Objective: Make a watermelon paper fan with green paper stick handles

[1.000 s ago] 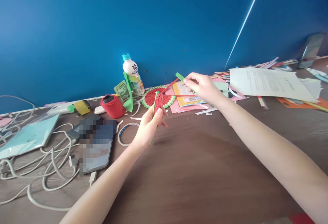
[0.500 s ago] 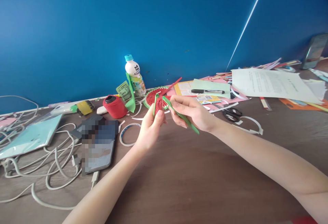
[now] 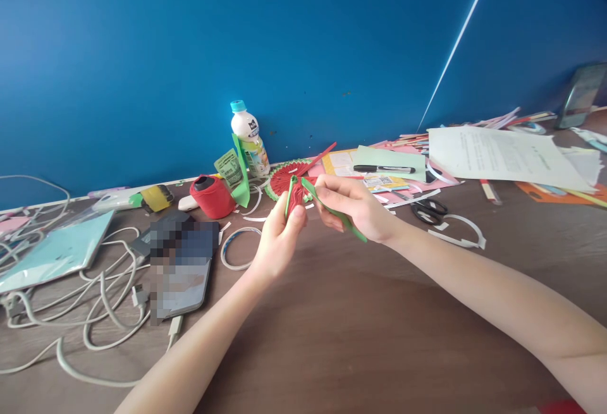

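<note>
My left hand (image 3: 277,240) is closed around a small pleated red piece (image 3: 296,196) with a green edge, its thumb pressed along the folds. Across from it, my right hand (image 3: 355,205) pinches a green strip (image 3: 349,224), whose tail hangs below the fingers. The strip's upper end meets the top of the red piece; whether the two are joined I cannot tell. Just behind the hands lies a round pleated red disc (image 3: 281,181) with a green-and-white rim, partly hidden. A thin red stick (image 3: 322,156) slants up from near it.
On the left are a red roll (image 3: 215,202), a bottle (image 3: 246,128), a tape ring (image 3: 224,256), a phone (image 3: 190,287) and tangled white cables (image 3: 102,300). Black scissors (image 3: 429,212), a marker (image 3: 384,169) and paper sheets (image 3: 502,155) lie on the right. A blue wall (image 3: 303,41) stands behind.
Both hands keep their hold and have barely moved. The green strip's hanging tail has shifted slightly up and left.
</note>
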A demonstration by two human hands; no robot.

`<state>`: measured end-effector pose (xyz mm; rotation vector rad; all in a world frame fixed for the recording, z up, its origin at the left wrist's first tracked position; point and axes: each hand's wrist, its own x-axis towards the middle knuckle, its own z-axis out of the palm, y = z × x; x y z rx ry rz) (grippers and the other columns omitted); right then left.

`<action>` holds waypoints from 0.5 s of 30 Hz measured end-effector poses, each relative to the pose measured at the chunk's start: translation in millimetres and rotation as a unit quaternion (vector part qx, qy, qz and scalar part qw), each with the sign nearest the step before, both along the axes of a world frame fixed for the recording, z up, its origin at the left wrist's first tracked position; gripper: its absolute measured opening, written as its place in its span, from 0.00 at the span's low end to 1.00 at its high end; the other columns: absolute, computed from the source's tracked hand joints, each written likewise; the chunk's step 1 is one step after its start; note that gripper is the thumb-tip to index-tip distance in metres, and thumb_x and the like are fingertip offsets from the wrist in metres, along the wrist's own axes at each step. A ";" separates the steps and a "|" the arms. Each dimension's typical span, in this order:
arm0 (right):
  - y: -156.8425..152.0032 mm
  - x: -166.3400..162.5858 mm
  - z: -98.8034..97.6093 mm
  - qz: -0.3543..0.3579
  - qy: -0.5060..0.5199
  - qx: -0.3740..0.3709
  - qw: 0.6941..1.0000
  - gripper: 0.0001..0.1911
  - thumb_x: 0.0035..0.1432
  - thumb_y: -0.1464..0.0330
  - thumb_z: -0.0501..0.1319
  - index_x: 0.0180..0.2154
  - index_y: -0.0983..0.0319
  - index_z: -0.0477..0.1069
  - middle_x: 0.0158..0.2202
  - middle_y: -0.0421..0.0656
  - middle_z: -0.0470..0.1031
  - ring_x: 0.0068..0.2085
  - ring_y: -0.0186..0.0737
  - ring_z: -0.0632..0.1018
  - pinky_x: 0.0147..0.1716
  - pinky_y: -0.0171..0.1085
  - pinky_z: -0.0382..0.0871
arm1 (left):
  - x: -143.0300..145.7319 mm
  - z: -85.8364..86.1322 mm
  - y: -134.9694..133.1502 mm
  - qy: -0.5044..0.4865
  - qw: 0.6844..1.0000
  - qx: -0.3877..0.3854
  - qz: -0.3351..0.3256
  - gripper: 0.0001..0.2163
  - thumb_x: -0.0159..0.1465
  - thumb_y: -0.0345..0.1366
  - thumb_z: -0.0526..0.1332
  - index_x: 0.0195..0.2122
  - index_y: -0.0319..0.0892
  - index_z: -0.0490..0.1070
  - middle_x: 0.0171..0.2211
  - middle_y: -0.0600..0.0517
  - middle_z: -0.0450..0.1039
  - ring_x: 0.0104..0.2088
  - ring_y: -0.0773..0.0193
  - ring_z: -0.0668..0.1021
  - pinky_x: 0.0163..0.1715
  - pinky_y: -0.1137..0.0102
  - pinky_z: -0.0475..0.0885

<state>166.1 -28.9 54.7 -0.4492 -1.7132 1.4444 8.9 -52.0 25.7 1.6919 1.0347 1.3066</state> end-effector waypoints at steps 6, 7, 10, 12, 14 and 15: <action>0.6 0.2 -0.4 0.010 0.004 -0.014 1.000 0.14 0.62 0.63 0.52 0.26 0.61 0.58 0.16 0.32 0.58 0.18 0.26 0.60 0.19 0.31 0.53 | 0.9 1.3 -0.8 0.019 1.000 0.005 0.020 0.16 0.61 0.53 0.50 0.33 0.44 0.62 0.24 0.56 0.58 0.25 0.68 0.61 0.29 0.71 0.61; 0.9 0.2 -0.6 0.013 0.004 -0.016 1.000 0.14 0.62 0.62 0.52 0.26 0.61 0.58 0.16 0.32 0.57 0.18 0.26 0.60 0.19 0.31 0.53 | 1.1 1.6 -0.9 0.026 0.999 0.010 0.024 0.16 0.61 0.53 0.50 0.33 0.44 0.62 0.25 0.55 0.58 0.26 0.68 0.62 0.29 0.71 0.61; 1.5 -0.5 -1.4 0.020 0.007 -0.020 1.000 0.14 0.61 0.61 0.52 0.26 0.61 0.59 0.16 0.32 0.59 0.18 0.26 0.61 0.19 0.31 0.54 | 1.9 1.6 -1.1 0.046 0.998 0.020 0.030 0.16 0.62 0.52 0.49 0.35 0.44 0.64 0.25 0.54 0.60 0.27 0.66 0.64 0.31 0.70 0.61; 1.5 -1.4 -1.6 0.026 0.007 -0.027 0.999 0.13 0.61 0.61 0.52 0.27 0.62 0.59 0.17 0.33 0.60 0.18 0.26 0.61 0.19 0.30 0.54 | 3.0 1.4 -1.5 0.051 0.998 0.021 0.031 0.16 0.62 0.51 0.49 0.36 0.45 0.65 0.25 0.54 0.60 0.29 0.64 0.66 0.33 0.70 0.62; 1.4 -2.4 -1.2 0.036 0.005 -0.039 0.999 0.13 0.60 0.60 0.53 0.29 0.61 0.59 0.17 0.33 0.61 0.18 0.27 0.62 0.18 0.30 0.54 | 4.4 1.5 -2.6 0.047 0.998 0.018 0.031 0.15 0.62 0.50 0.50 0.37 0.45 0.65 0.25 0.54 0.60 0.32 0.63 0.68 0.35 0.69 0.63; 1.3 -2.7 -1.0 0.039 0.002 -0.047 0.998 0.13 0.60 0.59 0.53 0.29 0.61 0.59 0.16 0.33 0.61 0.18 0.27 0.62 0.18 0.30 0.54 | 5.1 1.8 -3.3 0.044 0.998 0.015 0.031 0.15 0.62 0.50 0.50 0.37 0.45 0.65 0.24 0.54 0.60 0.33 0.62 0.69 0.36 0.69 0.64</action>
